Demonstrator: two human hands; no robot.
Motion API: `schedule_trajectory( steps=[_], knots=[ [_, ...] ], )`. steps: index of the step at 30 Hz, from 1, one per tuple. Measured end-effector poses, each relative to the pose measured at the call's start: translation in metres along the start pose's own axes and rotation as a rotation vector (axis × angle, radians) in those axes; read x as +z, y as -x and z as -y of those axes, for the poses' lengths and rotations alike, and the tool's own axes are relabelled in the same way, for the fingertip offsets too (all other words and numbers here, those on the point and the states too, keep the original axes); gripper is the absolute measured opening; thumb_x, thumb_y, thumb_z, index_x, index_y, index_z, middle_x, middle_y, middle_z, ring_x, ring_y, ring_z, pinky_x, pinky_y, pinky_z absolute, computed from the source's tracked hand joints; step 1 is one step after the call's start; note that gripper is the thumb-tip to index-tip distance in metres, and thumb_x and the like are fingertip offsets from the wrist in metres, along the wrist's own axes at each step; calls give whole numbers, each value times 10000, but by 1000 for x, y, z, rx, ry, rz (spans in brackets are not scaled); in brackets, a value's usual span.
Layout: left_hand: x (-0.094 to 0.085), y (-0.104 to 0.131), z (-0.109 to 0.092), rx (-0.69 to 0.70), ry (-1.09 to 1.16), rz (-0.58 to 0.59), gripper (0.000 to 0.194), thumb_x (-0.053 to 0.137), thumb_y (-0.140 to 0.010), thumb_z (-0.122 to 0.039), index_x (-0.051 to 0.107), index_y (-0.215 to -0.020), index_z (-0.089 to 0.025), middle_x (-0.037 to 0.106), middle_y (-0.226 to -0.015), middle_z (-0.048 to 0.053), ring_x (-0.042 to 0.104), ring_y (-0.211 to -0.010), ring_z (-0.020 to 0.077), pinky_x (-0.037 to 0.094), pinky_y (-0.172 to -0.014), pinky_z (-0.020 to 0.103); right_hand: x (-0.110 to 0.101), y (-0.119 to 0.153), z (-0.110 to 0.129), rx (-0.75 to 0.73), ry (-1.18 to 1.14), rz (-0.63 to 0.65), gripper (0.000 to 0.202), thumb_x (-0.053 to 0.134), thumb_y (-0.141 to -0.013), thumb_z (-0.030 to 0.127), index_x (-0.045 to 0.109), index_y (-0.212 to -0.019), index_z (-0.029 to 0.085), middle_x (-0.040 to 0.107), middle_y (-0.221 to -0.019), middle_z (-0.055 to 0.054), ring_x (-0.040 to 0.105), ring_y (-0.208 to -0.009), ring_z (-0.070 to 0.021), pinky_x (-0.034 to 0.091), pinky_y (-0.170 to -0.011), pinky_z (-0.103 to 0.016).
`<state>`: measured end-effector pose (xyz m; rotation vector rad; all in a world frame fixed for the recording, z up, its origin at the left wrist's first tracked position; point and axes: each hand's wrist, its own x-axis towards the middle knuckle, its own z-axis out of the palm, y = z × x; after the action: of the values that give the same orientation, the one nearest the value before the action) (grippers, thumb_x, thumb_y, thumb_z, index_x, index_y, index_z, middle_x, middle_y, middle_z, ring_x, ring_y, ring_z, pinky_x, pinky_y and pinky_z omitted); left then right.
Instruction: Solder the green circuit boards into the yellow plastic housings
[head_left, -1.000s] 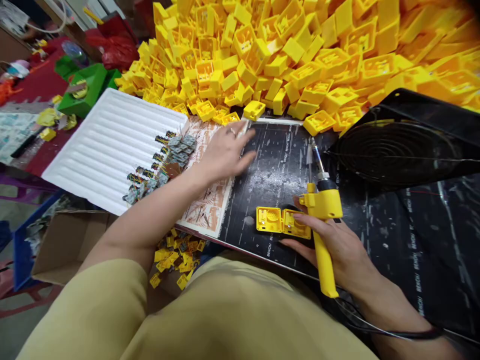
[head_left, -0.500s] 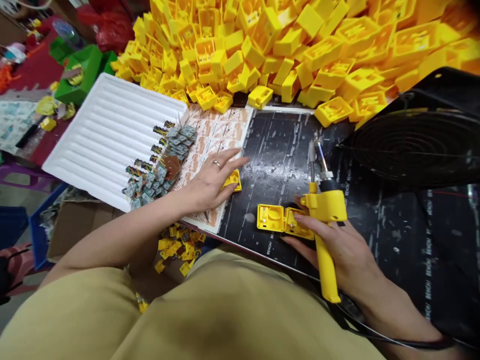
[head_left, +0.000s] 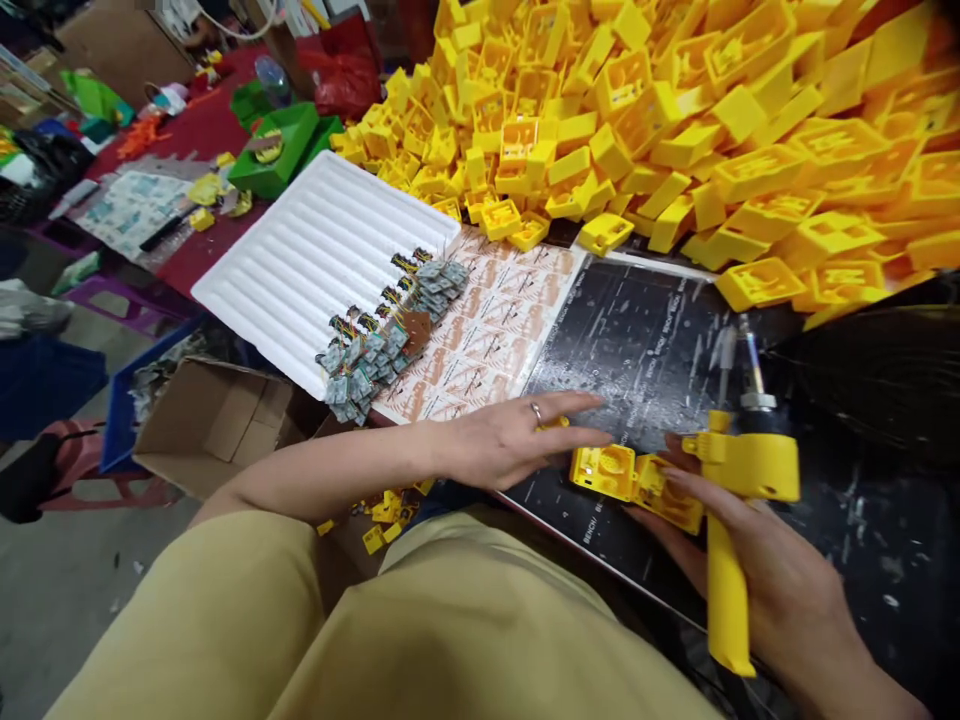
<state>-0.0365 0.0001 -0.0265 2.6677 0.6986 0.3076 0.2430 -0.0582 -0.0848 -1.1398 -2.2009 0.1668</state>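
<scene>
Right hand [head_left: 765,550] grips soldering gun [head_left: 750,468] and open case [head_left: 604,472], apparently steadying both, while left hand [head_left: 504,438] partly covers a yellow piece [head_left: 555,423], fingers' grip unclear.

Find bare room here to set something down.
Bare black mat shows between the patterned sheet, yellow pile and soldering tool; the white tray is also bare, left of the circuit boards. It's crowded at the pile and around the left hand, right hand and open case.
</scene>
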Motion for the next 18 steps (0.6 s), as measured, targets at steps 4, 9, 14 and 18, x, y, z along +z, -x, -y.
schedule_trajectory(
  steps=[4,9,14,18],
  knots=[
    [-41,-9,23,-206,-179,27,578,522,-918,-388,420,-1417,-116,337,-1543,177,323,-1431,264,321,-1162,461,-2,-4,2,-12,35,2,807,725,-805,251,286,-1472,371,651,-1210,-57,678,-1003,-285,623,-817,-413],
    [-103,-34,102,-671,-583,346,427,632,-844,-341,640,-1186,-87,636,-1228,187,495,-1246,381,322,-1077,563,-1,-8,4,-15,94,-39,875,763,-762,223,283,-1483,346,663,-1171,-81,683,-980,-303,630,-744,-412],
    [-121,-51,143,-765,-610,661,476,785,-660,-352,711,-1057,-99,700,-1017,156,608,-1019,349,430,-926,460,-3,-10,4,-31,116,-35,846,734,-796,249,265,-1493,350,678,-1141,-66,700,-910,-285,635,-726,-390],
    [-140,-27,165,-725,-223,399,425,703,-704,-478,717,-994,-168,705,-907,67,633,-942,262,448,-793,341,-5,-7,3,-24,146,-37,870,743,-782,214,266,-1496,350,693,-1107,-56,703,-890,-273,635,-714,-355]
  ],
)
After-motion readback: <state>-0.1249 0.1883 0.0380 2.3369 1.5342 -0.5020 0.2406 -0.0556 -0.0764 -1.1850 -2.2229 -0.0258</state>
